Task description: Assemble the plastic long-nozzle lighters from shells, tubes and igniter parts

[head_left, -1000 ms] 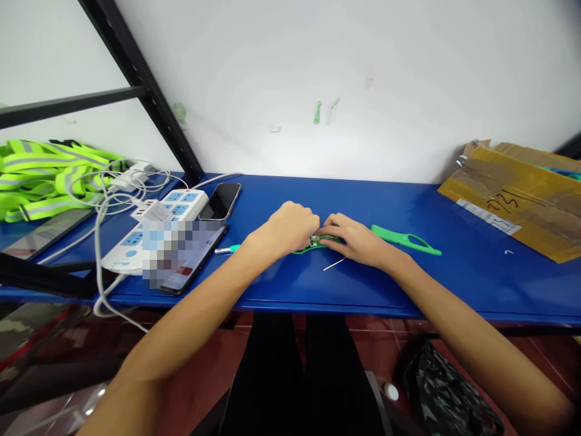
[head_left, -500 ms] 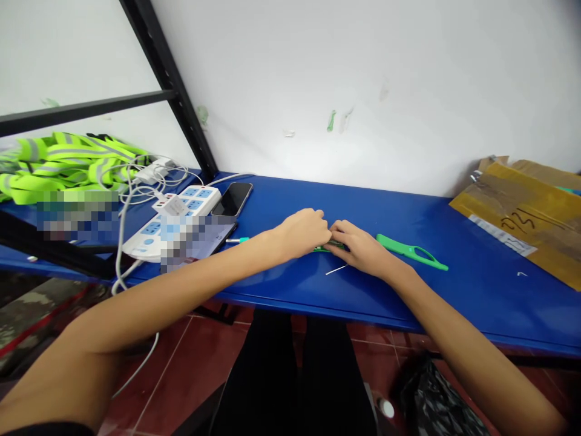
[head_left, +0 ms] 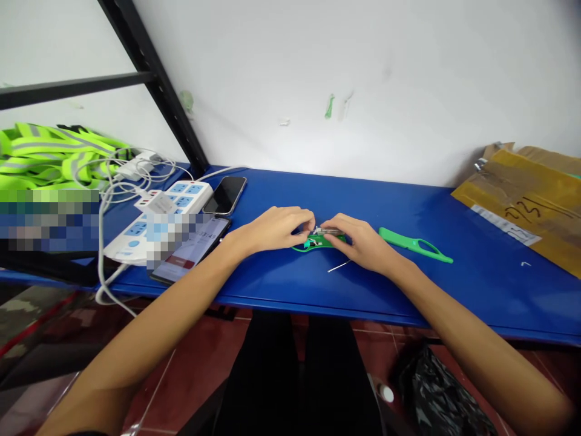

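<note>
A green plastic casing (head_left: 323, 241), with small parts and wires inside it, lies on the blue tabletop between my hands. My left hand (head_left: 284, 229) is at its left end, thumb and fingertips pinched on something too small to name. From the right, my right hand (head_left: 356, 241) grips the casing, thumb at the near side and fingers over a thin silvery part on top. A matching green shell piece with a looped opening (head_left: 413, 244) rests to the right of that hand. Close to the right palm lies a thin white stick (head_left: 338, 266).
On the left are a white power strip (head_left: 186, 203) with cables and two phones, one dark (head_left: 226, 195), one lit (head_left: 193, 245). Yellow-green reflective straps (head_left: 54, 154) lie beyond the black shelf post (head_left: 167, 91). A taped cardboard box (head_left: 521, 203) stands at the right.
My hands have drawn slightly apart, and the casing's inside shows between them. The left hand has shifted a little left. The view has moved slightly.
</note>
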Action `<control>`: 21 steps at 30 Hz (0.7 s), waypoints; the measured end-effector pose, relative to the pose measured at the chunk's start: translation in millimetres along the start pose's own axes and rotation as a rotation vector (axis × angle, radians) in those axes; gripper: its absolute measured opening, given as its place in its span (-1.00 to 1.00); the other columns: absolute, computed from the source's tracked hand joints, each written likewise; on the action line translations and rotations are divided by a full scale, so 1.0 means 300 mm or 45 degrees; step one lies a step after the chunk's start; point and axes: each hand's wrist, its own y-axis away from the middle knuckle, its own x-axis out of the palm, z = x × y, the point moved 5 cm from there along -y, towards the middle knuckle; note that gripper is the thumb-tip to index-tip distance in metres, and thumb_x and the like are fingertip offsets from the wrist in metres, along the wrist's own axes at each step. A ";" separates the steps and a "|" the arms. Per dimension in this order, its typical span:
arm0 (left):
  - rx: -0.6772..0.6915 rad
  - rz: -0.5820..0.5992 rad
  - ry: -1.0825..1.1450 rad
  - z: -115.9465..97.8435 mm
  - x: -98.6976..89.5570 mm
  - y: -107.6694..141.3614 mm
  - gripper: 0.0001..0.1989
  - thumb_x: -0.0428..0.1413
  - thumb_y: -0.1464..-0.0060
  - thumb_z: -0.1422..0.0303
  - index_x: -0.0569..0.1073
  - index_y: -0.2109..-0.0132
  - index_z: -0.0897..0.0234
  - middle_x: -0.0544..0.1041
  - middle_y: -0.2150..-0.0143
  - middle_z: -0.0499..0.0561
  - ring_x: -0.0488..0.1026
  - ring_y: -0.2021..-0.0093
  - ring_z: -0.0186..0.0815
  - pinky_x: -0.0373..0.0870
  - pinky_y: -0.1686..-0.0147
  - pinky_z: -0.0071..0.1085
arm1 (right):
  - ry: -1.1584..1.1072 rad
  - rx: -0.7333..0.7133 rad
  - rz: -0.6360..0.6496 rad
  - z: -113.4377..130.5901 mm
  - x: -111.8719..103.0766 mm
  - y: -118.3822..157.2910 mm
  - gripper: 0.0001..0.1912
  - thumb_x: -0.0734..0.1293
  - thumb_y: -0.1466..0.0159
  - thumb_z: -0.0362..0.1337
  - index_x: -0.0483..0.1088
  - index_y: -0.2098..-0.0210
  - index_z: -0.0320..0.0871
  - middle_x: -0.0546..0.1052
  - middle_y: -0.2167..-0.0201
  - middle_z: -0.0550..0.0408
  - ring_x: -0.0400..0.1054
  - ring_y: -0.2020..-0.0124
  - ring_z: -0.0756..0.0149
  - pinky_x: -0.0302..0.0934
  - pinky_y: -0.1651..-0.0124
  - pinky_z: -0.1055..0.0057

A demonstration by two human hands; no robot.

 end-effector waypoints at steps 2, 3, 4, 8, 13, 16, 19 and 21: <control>0.000 -0.006 0.014 0.005 0.001 -0.001 -0.84 0.06 -0.42 0.30 0.52 0.09 0.21 0.60 0.20 -0.02 0.50 0.23 -0.29 0.21 0.27 -0.35 | -0.010 0.001 -0.014 -0.002 0.000 -0.002 -0.79 0.28 -0.59 -0.19 0.50 -0.10 -0.09 0.61 0.07 -0.05 0.52 0.12 0.16 0.38 0.06 0.24; -0.002 -0.002 0.024 0.008 0.002 -0.001 -0.84 0.06 -0.43 0.28 0.52 0.09 0.21 0.60 0.20 -0.02 0.51 0.24 -0.29 0.21 0.27 -0.36 | -0.013 0.000 -0.020 -0.003 0.000 -0.002 -0.79 0.28 -0.59 -0.18 0.50 -0.09 -0.08 0.61 0.07 -0.04 0.52 0.13 0.17 0.38 0.06 0.25; -0.003 0.003 0.034 0.010 0.003 -0.001 -0.83 0.06 -0.43 0.28 0.52 0.08 0.21 0.61 0.20 -0.01 0.51 0.24 -0.29 0.22 0.27 -0.36 | -0.018 -0.004 -0.027 -0.004 0.000 -0.003 -0.79 0.28 -0.58 -0.18 0.50 -0.09 -0.08 0.61 0.08 -0.04 0.52 0.14 0.17 0.38 0.06 0.25; -0.004 0.016 0.075 0.010 0.008 -0.001 -0.83 0.05 -0.43 0.31 0.52 0.08 0.23 0.62 0.19 0.00 0.51 0.27 -0.30 0.25 0.26 -0.37 | -0.059 -0.002 -0.026 -0.008 0.005 -0.004 -0.79 0.28 -0.58 -0.17 0.51 -0.07 -0.09 0.60 0.08 -0.05 0.52 0.15 0.17 0.38 0.04 0.25; -0.005 0.017 0.109 0.011 0.014 -0.005 -0.83 0.04 -0.41 0.32 0.52 0.05 0.23 0.62 0.21 0.00 0.51 0.27 -0.29 0.27 0.25 -0.37 | -0.063 0.004 -0.025 -0.007 0.006 -0.004 -0.79 0.29 -0.57 -0.18 0.51 -0.07 -0.11 0.60 0.09 -0.05 0.51 0.17 0.18 0.37 0.06 0.25; 0.008 0.010 0.117 0.015 0.017 -0.005 -0.83 0.04 -0.42 0.31 0.52 0.05 0.24 0.61 0.22 0.01 0.51 0.27 -0.29 0.26 0.25 -0.36 | -0.055 0.009 -0.028 -0.005 0.004 -0.004 -0.80 0.30 -0.57 -0.19 0.51 -0.07 -0.11 0.61 0.07 -0.05 0.52 0.16 0.18 0.37 0.06 0.26; 0.008 0.012 0.133 0.017 0.020 -0.003 -0.83 0.04 -0.44 0.30 0.51 0.05 0.23 0.60 0.24 -0.01 0.50 0.28 -0.30 0.25 0.26 -0.36 | -0.048 0.014 -0.031 -0.004 0.001 -0.004 -0.80 0.29 -0.57 -0.18 0.51 -0.07 -0.09 0.62 0.07 -0.05 0.52 0.14 0.16 0.37 0.05 0.25; 0.005 0.019 0.144 0.017 0.020 -0.001 -0.82 0.03 -0.45 0.29 0.50 0.05 0.23 0.59 0.24 -0.01 0.49 0.28 -0.30 0.25 0.26 -0.35 | -0.043 0.016 -0.024 -0.004 0.002 -0.004 -0.80 0.29 -0.57 -0.17 0.50 -0.07 -0.08 0.62 0.07 -0.05 0.53 0.14 0.16 0.36 0.06 0.25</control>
